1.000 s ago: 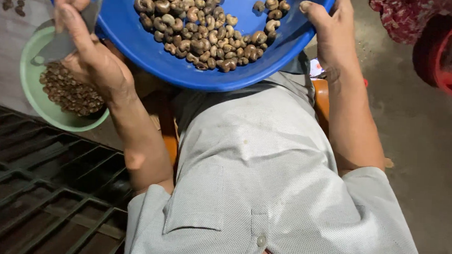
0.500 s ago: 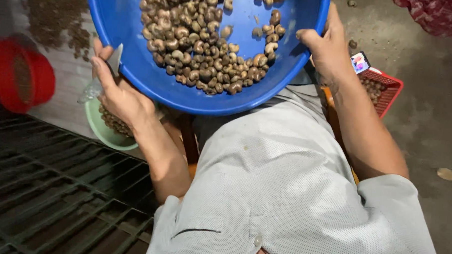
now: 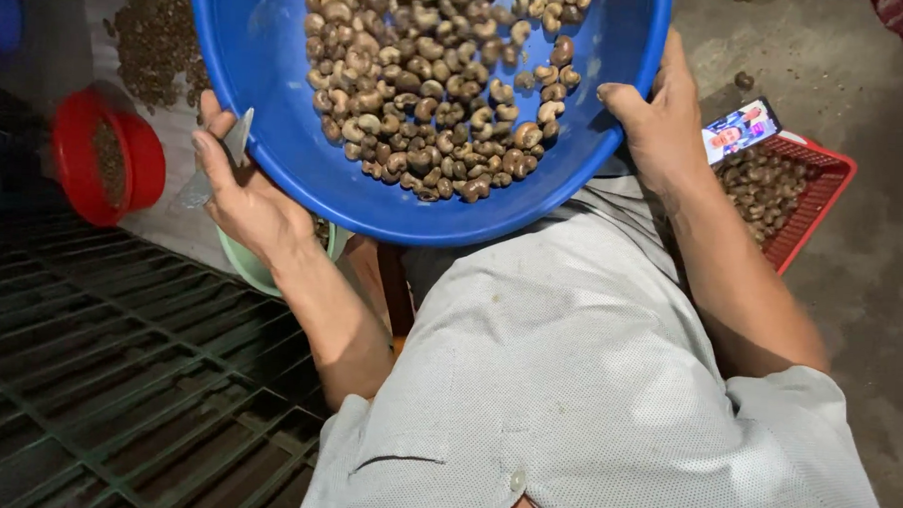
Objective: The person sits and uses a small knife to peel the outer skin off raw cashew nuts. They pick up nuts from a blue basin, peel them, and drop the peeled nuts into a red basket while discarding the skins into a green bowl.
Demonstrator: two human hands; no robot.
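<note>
A large blue plastic basin [image 3: 276, 128] is held up over my lap, tilted toward me, with a heap of brown and pale nuts [image 3: 437, 83] in its lower part. My left hand [image 3: 239, 191] grips the basin's left rim and also holds a small grey metal blade [image 3: 220, 161] against it. My right hand [image 3: 656, 116] grips the right rim, thumb over the edge. My grey checked shirt [image 3: 587, 379] fills the lower middle of the view.
A pale green bowl [image 3: 246, 267] shows under my left wrist. A red bowl [image 3: 110, 157] with nuts stands at the left, loose nuts [image 3: 159, 38] spread behind it. A red mesh basket [image 3: 804, 201] of nuts with a phone [image 3: 741, 129] is at right. Dark metal grating [image 3: 117, 373] lies lower left.
The basin has come lower and closer in view, showing more of its inside. The view shifted right and down: the red bowl and red basket came into sight, the green bowl is mostly hidden.
</note>
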